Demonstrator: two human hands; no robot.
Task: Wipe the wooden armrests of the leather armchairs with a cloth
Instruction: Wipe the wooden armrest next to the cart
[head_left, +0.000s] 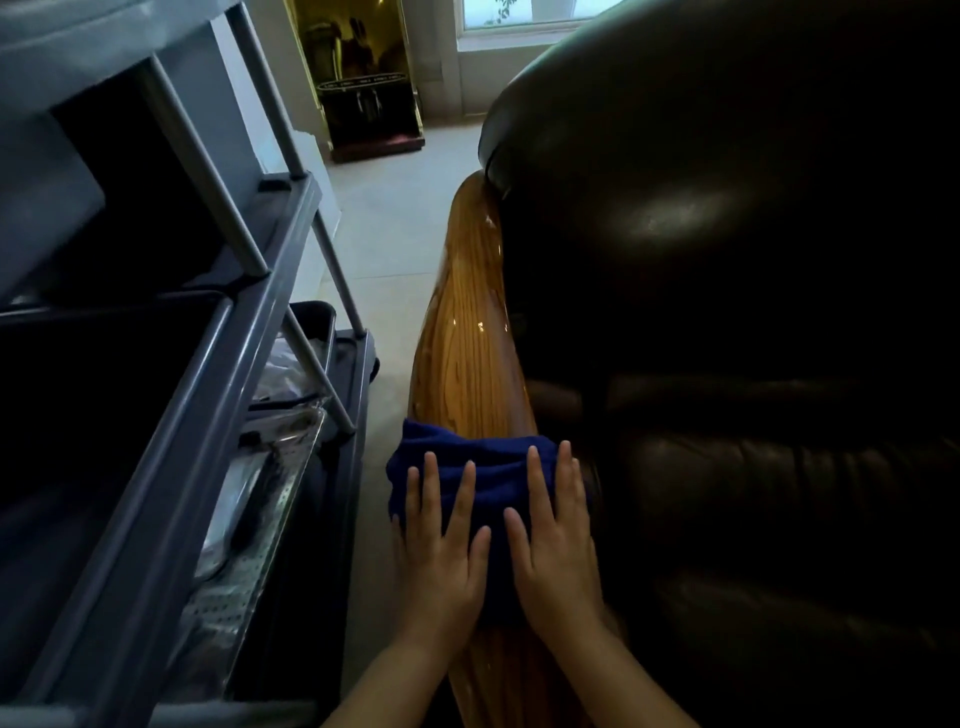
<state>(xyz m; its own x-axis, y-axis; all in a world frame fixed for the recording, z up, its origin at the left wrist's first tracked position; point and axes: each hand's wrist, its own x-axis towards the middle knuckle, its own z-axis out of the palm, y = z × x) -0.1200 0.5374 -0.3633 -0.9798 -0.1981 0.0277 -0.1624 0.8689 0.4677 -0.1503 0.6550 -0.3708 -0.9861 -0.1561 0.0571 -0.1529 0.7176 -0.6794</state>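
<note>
A glossy wooden armrest (467, 332) runs away from me along the left side of a dark leather armchair (727, 291). A dark blue cloth (493, 462) is draped across the near part of the armrest. My left hand (441, 551) and my right hand (556, 540) lie flat side by side on the cloth, fingers spread and pointing forward, pressing it onto the wood. The armrest beneath the cloth is hidden.
A grey service cart (218, 364) with shelves and metal posts stands close on the left; its lower shelf holds a perforated metal tray (249, 525). A narrow strip of pale tiled floor (384, 249) separates cart and chair. A brass-framed stand (369, 88) and a window (519, 21) are at the far end.
</note>
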